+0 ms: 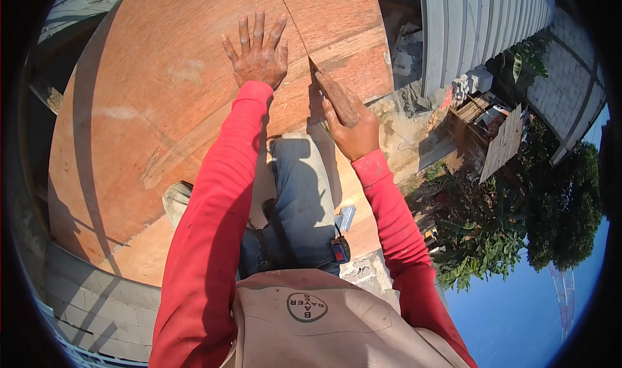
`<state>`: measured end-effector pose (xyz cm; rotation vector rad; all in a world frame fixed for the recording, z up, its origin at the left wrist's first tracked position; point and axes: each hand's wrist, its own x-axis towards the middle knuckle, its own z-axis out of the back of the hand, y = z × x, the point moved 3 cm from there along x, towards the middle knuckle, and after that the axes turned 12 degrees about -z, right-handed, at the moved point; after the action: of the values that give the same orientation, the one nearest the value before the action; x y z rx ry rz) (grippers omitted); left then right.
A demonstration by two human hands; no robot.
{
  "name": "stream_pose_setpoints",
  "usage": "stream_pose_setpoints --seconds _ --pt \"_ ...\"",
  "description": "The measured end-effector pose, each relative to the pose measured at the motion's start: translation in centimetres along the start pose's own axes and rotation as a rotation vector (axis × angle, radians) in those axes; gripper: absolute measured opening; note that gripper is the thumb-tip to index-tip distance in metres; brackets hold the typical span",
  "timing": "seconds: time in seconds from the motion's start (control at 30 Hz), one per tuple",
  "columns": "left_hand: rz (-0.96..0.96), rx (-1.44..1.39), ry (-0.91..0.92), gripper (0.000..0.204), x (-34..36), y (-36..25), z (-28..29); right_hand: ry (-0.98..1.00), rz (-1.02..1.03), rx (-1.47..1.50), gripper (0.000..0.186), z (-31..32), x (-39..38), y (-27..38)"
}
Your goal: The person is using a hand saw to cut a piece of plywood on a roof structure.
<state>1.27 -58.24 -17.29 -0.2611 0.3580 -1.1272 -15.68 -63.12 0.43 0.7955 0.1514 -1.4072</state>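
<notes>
A reddish plywood sheet (136, 141) lies beneath both hands, with a thin cut line running from its upper edge down toward a saw. My left hand (258, 61) rests flat on the plywood left of this line, fingers spread. My right hand (354, 128) grips the wooden handle of the saw (334, 94); its dark, narrow blade meets the cut line. My jeans-clad knee (298, 186) is on the boards below. A tape measure (340, 249) hangs at my waist, beside a small blue-grey object (345, 218) that I cannot make out.
A corrugated metal sheet (473, 24) stands at upper right, near rubble and a wooden crate-like structure (499, 141). Trees (560, 206) and sky lie beyond the right edge of the work surface. A grey block ledge (97, 310) runs along the lower left.
</notes>
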Motion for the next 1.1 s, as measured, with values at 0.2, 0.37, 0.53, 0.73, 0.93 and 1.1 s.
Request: stream_pose_setpoints --seconds 0.2,0.37,0.53,0.73,0.93,1.1 --pt "0.021 0.03 -0.01 0.056 -0.8 1.9 1.7 0.259 0.017 -0.392 0.039 14.7 -14.3 5.9" --pt "-0.019 -0.066 -0.101 0.056 0.4 -0.2 0.7 0.002 0.123 0.066 0.046 3.2 -2.7 -1.5" --pt "-0.021 -0.08 -0.103 0.056 -0.8 1.0 0.0 0.042 0.036 0.036 0.048 0.6 -3.2 -1.6" --pt "-0.016 -0.055 -0.114 0.056 -0.4 1.7 1.5 0.122 0.13 -0.242 0.045 11.4 -13.5 4.8" --pt "0.027 0.135 0.102 0.056 0.4 0.6 1.7 0.079 0.055 0.148 0.046 2.3 -3.1 -0.8" --pt "0.053 -0.205 -0.245 0.063 5.9 2.3 2.1 -0.047 0.227 0.092 0.044 -0.1 -2.6 -2.3"
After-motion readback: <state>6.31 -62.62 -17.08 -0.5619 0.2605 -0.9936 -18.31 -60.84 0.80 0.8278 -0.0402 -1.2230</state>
